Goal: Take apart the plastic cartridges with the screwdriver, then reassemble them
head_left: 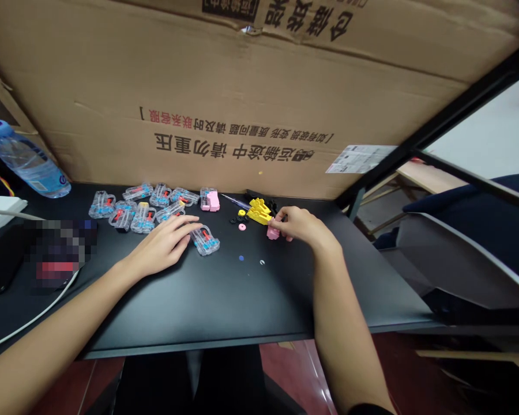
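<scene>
My left hand [166, 242] has its fingers stretched out flat, with the fingertips at the upper left edge of a clear plastic toy part [206, 240] with blue and red pieces inside. Whether they press on it I cannot tell. Toward the right, my right hand [300, 225] pinches a pink plastic piece [273, 232]. Right beside it lie yellow plastic pieces [259, 211] and some black parts. Small rings, one yellow [241, 213], one pink [242, 227] and several black [240, 219], are left of the yellow pieces.
Several more clear toy parts [143, 218] lie at the back left, near a pink block [210, 200]. A screwdriver [237, 201] lies behind. A water bottle [30, 161] and a white cable [38, 321] occupy the left. Cardboard [225, 80] walls the back of the black table [207, 314].
</scene>
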`<move>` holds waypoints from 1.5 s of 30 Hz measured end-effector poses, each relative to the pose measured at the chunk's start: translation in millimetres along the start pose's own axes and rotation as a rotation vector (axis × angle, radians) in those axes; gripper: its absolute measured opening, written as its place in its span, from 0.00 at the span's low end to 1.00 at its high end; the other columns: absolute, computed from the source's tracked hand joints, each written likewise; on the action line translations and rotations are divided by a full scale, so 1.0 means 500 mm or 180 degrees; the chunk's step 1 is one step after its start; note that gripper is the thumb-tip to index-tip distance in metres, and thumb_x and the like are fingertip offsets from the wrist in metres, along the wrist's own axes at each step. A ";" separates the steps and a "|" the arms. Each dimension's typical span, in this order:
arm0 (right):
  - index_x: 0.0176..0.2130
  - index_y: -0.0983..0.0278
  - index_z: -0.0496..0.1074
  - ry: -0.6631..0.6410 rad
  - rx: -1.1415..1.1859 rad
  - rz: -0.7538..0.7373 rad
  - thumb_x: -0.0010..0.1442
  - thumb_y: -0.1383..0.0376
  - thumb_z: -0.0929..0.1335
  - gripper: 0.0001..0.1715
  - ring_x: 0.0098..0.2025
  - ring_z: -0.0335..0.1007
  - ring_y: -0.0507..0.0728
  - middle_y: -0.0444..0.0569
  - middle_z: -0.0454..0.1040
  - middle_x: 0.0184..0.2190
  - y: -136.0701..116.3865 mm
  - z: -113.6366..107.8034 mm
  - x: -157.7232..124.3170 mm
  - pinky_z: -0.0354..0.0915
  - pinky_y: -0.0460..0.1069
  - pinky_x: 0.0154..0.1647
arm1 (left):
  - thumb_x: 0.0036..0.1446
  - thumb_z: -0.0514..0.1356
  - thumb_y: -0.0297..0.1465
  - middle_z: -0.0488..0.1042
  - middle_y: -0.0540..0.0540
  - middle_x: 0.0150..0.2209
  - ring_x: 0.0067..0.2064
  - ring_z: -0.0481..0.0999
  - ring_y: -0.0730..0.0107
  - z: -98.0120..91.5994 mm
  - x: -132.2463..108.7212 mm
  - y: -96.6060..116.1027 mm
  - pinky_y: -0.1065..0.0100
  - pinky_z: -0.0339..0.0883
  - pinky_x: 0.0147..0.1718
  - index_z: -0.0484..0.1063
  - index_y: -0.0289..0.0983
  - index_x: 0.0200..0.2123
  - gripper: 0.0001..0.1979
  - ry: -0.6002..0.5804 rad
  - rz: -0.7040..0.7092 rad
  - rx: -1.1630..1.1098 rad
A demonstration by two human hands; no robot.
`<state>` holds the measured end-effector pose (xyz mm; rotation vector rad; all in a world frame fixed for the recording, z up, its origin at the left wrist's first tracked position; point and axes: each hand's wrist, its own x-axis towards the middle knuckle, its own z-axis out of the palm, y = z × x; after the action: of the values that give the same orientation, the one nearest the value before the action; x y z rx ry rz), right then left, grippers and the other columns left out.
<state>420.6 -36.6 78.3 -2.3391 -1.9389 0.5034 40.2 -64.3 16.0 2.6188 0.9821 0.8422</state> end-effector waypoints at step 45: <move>0.41 0.60 0.83 0.0238 0.0108 -0.1463 0.67 0.59 0.74 0.07 0.35 0.80 0.60 0.48 0.85 0.35 -0.075 0.080 0.003 0.65 0.52 0.35 | 0.76 0.56 0.43 0.82 0.44 0.41 0.41 0.75 0.58 -0.014 0.012 0.011 0.57 0.67 0.47 0.80 0.39 0.43 0.17 0.0402 -0.0570 -0.0180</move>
<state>373.8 -33.5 49.4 -1.7724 -2.3047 0.3966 42.6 -64.3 26.1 2.4117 1.1868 0.9844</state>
